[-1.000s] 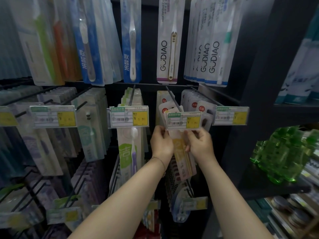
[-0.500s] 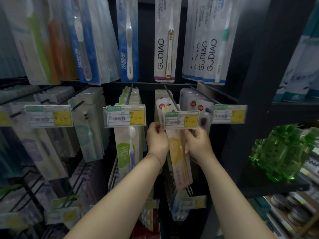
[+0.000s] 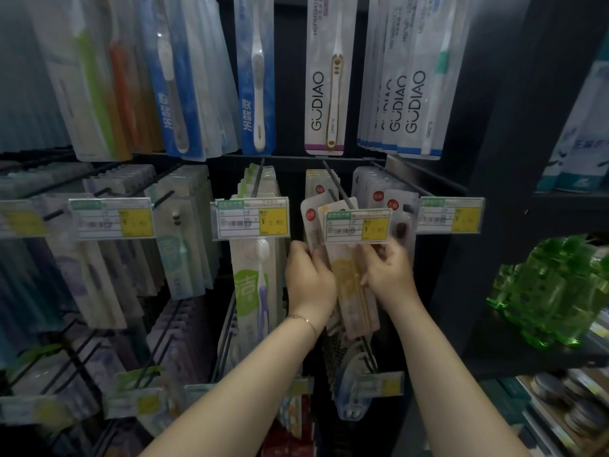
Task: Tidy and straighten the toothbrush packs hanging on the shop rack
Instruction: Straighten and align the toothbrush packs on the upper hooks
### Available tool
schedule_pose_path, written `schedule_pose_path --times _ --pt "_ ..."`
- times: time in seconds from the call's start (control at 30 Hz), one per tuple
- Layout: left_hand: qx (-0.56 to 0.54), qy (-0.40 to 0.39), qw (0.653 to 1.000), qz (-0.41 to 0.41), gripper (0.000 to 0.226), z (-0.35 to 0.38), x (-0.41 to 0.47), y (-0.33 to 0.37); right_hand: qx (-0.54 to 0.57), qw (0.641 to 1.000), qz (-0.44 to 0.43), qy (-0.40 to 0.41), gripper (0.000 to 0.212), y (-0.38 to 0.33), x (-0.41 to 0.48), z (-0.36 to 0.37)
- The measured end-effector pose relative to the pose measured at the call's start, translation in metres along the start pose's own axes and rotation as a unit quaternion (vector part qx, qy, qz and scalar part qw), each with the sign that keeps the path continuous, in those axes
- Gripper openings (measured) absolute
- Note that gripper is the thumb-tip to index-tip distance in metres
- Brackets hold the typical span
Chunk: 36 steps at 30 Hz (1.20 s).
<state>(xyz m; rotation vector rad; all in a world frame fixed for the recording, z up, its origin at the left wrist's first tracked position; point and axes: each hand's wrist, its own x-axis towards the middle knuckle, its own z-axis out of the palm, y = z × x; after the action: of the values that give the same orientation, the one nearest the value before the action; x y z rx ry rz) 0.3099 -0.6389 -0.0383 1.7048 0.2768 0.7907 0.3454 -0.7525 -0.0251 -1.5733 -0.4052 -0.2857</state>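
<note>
Toothbrush pack (image 3: 350, 286), one, left hand (image 3: 308, 282), right hand (image 3: 389, 275)

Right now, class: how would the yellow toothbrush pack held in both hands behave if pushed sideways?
The yellow toothbrush pack looks thin and flat, so probably light and slightly bendy. Seemingly hung on the wire peg, it would likely swing. Its plastic front may be slippery where the left hand and right hand grip it.

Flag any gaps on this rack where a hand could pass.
Open: the dark gap between the green-white packs and the yellow pack, partly taken by the left hand; a wider gap above, between the blue pack and the single GUDIAO pack. Crowded: the left-side packs, hung tight.
</note>
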Motion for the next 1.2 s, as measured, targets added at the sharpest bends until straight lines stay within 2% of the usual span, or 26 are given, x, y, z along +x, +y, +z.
schedule_pose_path --times 0.23,0.47,0.6,0.67,0.8,0.87,0.93,1.1,1.2 --pt "0.127 -0.004 0.992 -0.011 0.019 -0.016 -0.029 -0.014 -0.048 0.998 -0.015 0.045 0.006 0.002 0.0 -0.002" --pt "0.093 -0.064 0.993 0.021 0.027 -0.035 -0.048 -0.022 -0.041 0.998 -0.014 0.051 0.019 -0.008 -0.009 0.01" --pt "0.085 -0.083 0.99 0.074 0.023 -0.043 -0.053 -0.023 -0.072 0.995 -0.012 0.071 0.012 -0.011 -0.02 0.006" --pt "0.087 -0.095 0.985 0.117 0.014 -0.043 -0.057 -0.025 -0.083 0.995 -0.009 0.05 0.011 -0.013 -0.027 0.002" --pt "0.071 -0.14 0.974 0.165 0.009 -0.03 -0.066 -0.023 -0.061 0.998 0.014 -0.015 0.035 -0.014 -0.045 -0.017" --pt "0.044 -0.166 0.974 0.15 0.008 -0.02 -0.069 -0.018 -0.032 0.999 0.028 -0.02 0.04 -0.015 -0.053 -0.03" --pt "0.018 -0.174 0.975 0.133 0.007 -0.01 -0.069 -0.011 -0.008 0.999 0.031 -0.017 0.034 -0.018 -0.058 -0.044" --pt "-0.071 -0.191 0.979 0.006 0.01 0.017 -0.067 0.01 -0.073 0.997 0.015 0.008 0.011 -0.017 -0.051 -0.066" --pt "-0.085 -0.165 0.982 -0.024 0.013 0.031 -0.063 0.021 -0.086 0.996 0.009 0.018 0.006 -0.02 -0.044 -0.071"
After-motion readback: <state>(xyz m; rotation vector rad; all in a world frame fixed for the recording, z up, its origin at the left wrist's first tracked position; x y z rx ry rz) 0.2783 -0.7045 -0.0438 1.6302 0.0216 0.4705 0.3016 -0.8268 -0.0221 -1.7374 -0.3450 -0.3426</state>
